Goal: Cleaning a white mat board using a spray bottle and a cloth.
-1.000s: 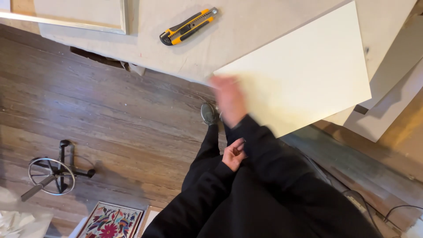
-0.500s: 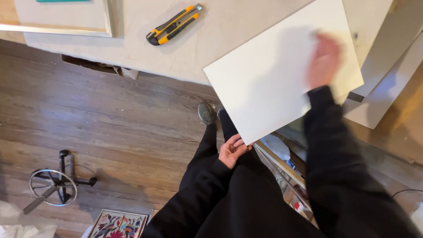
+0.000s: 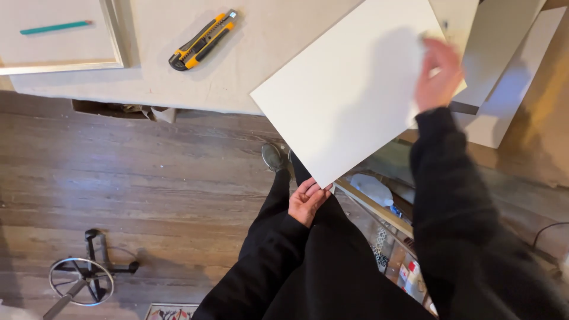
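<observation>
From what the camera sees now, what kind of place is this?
Probably a home craft or framing workshop. A white board lies on the worktable between the person's hands, near a yellow utility knife and a pencil on a framed panel. The floor is worn wood.

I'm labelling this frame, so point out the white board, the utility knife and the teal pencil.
white board [image 3: 349,95], head view, on its bare middle.
utility knife [image 3: 204,40], head view, on its yellow and black handle.
teal pencil [image 3: 55,27], head view, mid-shaft.

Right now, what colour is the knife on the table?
Yellow and black knife, head view.
</observation>
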